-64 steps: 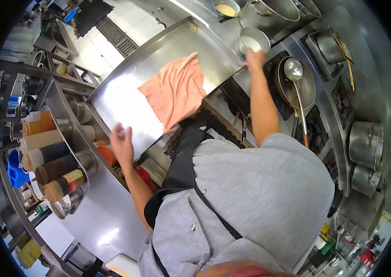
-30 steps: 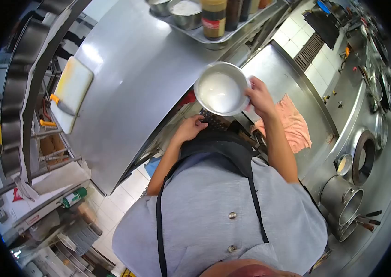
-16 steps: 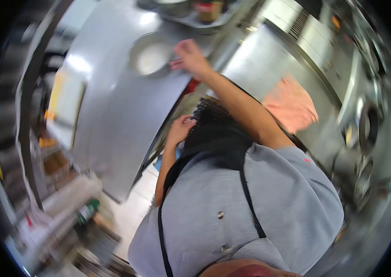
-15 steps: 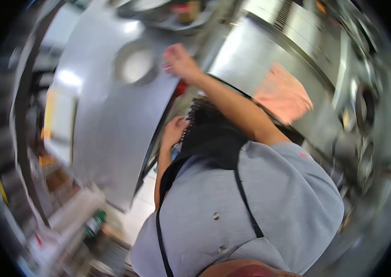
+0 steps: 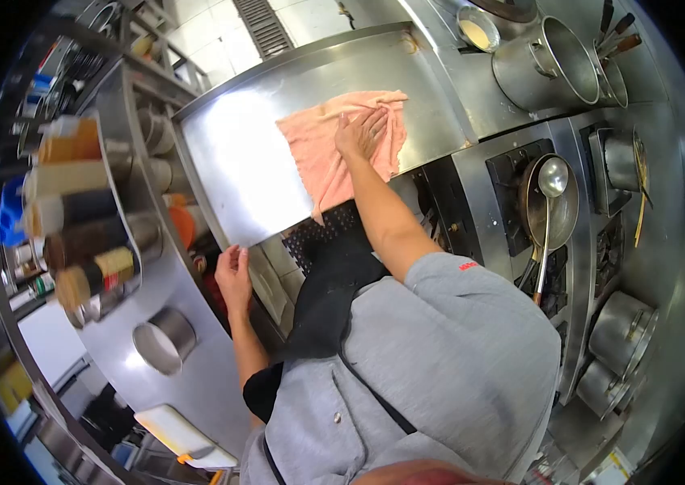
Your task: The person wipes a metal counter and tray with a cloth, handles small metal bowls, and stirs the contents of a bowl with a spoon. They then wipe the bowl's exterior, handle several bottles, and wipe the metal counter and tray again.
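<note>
A pink cloth (image 5: 318, 149) lies spread and creased on the steel counter (image 5: 237, 174). On its right part rests my right hand (image 5: 363, 133), palm down, with the fingers stretched out over the folds. My left hand (image 5: 233, 277) is open beside the counter's near left corner, fingers slightly bent and nothing in them. A gap separates it from the cloth.
A round metal container (image 5: 164, 341) with white contents and a tray of bottles and jars (image 5: 120, 194) stand at the left. On the right are a stove with a pan (image 5: 565, 214) and ladle (image 5: 553, 178), and a large pot (image 5: 528, 73).
The view has swung round toward the counter with the cloth. My right hand has gone from the air near the round container onto the cloth. My left hand is now by the counter's corner.
</note>
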{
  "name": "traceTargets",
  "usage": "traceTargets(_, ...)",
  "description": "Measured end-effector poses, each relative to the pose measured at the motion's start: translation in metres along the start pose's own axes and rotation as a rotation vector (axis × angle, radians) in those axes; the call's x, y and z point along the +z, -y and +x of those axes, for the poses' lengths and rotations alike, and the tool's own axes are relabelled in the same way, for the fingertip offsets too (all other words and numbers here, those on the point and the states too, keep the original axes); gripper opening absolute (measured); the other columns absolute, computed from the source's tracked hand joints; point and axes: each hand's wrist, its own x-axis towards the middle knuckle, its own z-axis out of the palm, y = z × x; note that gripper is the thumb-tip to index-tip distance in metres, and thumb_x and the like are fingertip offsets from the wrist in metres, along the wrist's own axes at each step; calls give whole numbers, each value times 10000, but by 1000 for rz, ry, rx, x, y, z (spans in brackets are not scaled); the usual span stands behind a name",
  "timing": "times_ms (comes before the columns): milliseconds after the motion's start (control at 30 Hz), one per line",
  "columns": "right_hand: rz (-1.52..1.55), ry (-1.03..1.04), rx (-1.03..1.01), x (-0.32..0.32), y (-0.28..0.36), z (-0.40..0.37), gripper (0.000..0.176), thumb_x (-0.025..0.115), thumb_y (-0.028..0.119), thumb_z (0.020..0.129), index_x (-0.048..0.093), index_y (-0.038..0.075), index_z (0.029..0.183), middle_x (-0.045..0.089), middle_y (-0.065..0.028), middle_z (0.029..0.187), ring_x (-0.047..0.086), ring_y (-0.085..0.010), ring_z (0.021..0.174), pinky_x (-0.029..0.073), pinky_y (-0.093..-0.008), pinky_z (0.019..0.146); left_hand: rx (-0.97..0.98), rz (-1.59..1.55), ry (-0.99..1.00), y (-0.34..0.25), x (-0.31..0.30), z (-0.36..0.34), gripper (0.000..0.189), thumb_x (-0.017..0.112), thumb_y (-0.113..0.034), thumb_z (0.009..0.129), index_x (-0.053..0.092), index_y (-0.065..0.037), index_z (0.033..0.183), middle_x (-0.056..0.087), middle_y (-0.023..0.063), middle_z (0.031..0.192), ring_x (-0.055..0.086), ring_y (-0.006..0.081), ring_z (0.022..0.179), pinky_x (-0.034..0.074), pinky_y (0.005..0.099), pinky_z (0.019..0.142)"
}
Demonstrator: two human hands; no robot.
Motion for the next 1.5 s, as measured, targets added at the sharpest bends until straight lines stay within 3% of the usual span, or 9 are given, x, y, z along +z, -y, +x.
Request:
traceTargets(133, -33, -216, 110, -13, -29, 74, 804, 372, 482, 938, 183, -105, 1454, 139, -271, 1544, 92, -352, 1455, 42, -426, 1183, 123, 224, -25, -28, 13, 73, 311, 645, -217, 900, 633, 44, 1070, 615, 157, 967, 614, 259, 870, 483, 351, 795)
traceTargets(300, -178, -221, -65, -36, -52, 176, 823, 429, 481, 901, 209, -86, 1456, 207, -230, 1540, 200, -334, 1430, 113, -410, 1177, 201, 633, -446, -19, 32, 132, 411, 625, -274, 914, 566, 6, 1208, 498, 219, 1143, 470, 382, 1091, 379, 456, 945)
traceTargets(633, 34, -244, -320, -25, -33, 272, 699, 479, 336, 886, 285, -77, 1415, 343, -241, 1457, 322, -361, 1358, 265, -418, 1125, -124, 582, -414, 24, 34, 175, 603, 507, -416, 966, 417, 80, 1297, 496, 290, 1182, 490, 428, 1113, 372, 461, 983)
traceTargets(733, 26, -225, -365, -30, -34, 270, 673, 462, 294, 889, 284, -86, 1415, 337, -237, 1467, 321, -354, 1365, 247, -421, 1141, -159, 464, -160, 18, 22, 177, 604, 468, -429, 977, 432, 98, 1269, 501, 328, 1206, 488, 449, 1134, 366, 461, 989)
traceTargets(933, 47, -329, -463, -25, -24, 280, 554, 464, 262, 905, 373, -52, 1352, 440, -256, 1372, 373, -371, 1320, 297, -454, 1099, -190, 353, -161, 27, 13, 185, 563, 422, -422, 997, 490, 83, 1236, 530, 282, 1191, 502, 427, 1110, 370, 430, 971)
traceTargets(1033, 193, 66, -140, -40, 5, 244, 457, 451, 226, 918, 419, -29, 1295, 491, -251, 1290, 416, -399, 1258, 324, -472, 1065, -164, 267, -143, 29, 16, 184, 538, 414, -400, 1005, 503, 86, 1219, 544, 270, 1170, 515, 406, 1085, 378, 411, 959)
traceTargets(1100, 18, -232, -481, 0, 8, 233, 403, 434, 188, 928, 436, -14, 1277, 518, -236, 1230, 429, -429, 1219, 332, -478, 1059, -112, 242, -176, 28, 16, 188, 527, 412, -392, 1007, 510, 85, 1207, 551, 264, 1159, 522, 394, 1072, 383, 403, 952)
traceTargets(1233, 24, -186, -741, 30, 52, 170, 402, 441, 166, 918, 455, -20, 1273, 505, -233, 1272, 407, -446, 1239, 314, -484, 1078, -144, 128, -159, 22, 18, 186, 508, 407, -381, 1011, 521, 77, 1200, 571, 256, 1127, 538, 378, 1044, 392, 403, 940)
traceTargets(1500, 248, 33, -871, 73, 152, 58, 450, 493, 85, 853, 449, -53, 1279, 529, -244, 1277, 423, -408, 1261, 360, -437, 1054, -209, 174, -118, 37, 10, 186, 510, 406, -372, 1007, 518, 78, 1218, 568, 287, 1173, 531, 413, 1104, 390, 421, 960)
